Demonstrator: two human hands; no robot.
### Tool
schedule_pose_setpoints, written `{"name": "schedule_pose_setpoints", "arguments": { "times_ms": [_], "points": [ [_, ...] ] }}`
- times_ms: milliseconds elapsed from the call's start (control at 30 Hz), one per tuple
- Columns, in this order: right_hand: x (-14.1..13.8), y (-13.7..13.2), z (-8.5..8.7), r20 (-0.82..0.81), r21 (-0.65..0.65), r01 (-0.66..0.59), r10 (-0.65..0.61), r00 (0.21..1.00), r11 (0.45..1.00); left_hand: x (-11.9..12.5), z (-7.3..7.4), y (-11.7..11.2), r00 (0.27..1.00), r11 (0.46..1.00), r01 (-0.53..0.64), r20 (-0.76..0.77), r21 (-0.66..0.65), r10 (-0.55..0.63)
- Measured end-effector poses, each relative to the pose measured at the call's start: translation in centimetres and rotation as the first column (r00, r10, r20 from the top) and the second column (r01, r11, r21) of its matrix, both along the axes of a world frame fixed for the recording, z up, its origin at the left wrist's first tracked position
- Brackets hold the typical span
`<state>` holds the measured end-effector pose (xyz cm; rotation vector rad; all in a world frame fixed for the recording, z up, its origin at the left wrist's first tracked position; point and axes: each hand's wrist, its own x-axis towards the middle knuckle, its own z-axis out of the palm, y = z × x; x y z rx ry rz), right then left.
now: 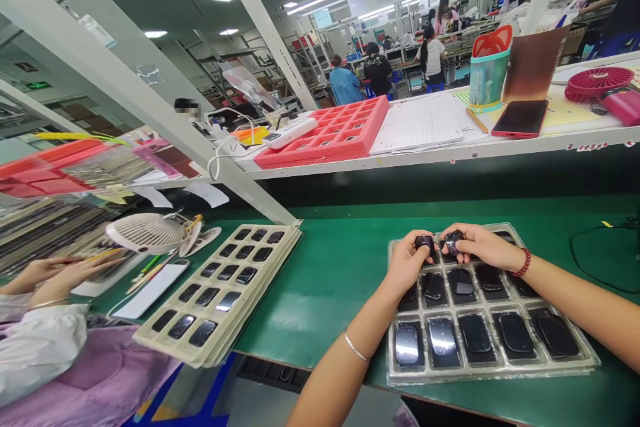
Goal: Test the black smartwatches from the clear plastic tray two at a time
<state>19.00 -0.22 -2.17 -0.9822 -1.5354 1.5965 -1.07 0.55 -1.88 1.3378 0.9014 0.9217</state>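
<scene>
Apparently mid-handling: pinching one watch face [426, 246] in the left hand [407, 259], a second watch face [453, 241] in the right hand [474, 246], over the tray [480, 371]; next, probably calling for steady, light control.

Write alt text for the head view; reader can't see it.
A person's left hand and right hand each hold a small dark device over a clear tray of similar devices on a green bench. Farther left are stacked cream trays and a co-worker's hands.
</scene>
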Motion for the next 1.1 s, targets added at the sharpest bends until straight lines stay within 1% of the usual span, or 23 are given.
{"name": "schedule_pose_setpoints", "arguments": {
  "times_ms": [133, 367, 567, 733, 800, 933, 1100],
  "points": [
    [-0.04, -0.09, 0.12, 0.011, 0.006, 0.002, -0.002, 1.0, 1.0, -0.01, -0.24, 0.04, 1.0, 1.0, -0.012, 0.011, 0.009, 0.012],
    [-0.26, -0.42, 0.66, -0.017, 0.003, 0.032, -0.032, 0.999, 0.999, -0.03, -0.63, 0.21, 1.0, 0.999, -0.013, 0.019, 0.045, 0.012],
    [-0.03, -0.06, 0.01, -0.059, -0.042, 0.041, -0.044, 0.997, 0.998, -0.05, -0.69, 0.25, 1.0, 0.999, -0.007, 0.01, 0.045, 0.006],
    [-0.07, -0.11, -0.29, -0.007, 0.007, 0.036, -0.036, 0.999, 0.999, -0.03, -0.58, 0.22, 1.0, 0.999, 0.002, 0.011, 0.034, -0.002],
    [-0.15, -0.19, -0.22, -0.014, 0.02, 0.035, -0.035, 0.999, 0.999, 0.0, -0.48, 0.2, 1.0, 1.0, 0.003, 0.011, 0.029, -0.003],
    [-0.24, -0.27, 0.16, -0.043, -0.001, 0.035, -0.035, 0.998, 0.999, 0.03, -0.21, 0.11, 1.0, 1.0, -0.007, -0.001, 0.027, 0.007],
    [-0.27, -0.22, 0.57, -0.028, -0.055, 0.066, -0.068, 0.997, 0.996, 0.01, 0.03, 0.05, 1.0, 0.999, -0.002, -0.021, 0.034, 0.003]
  ]
}}
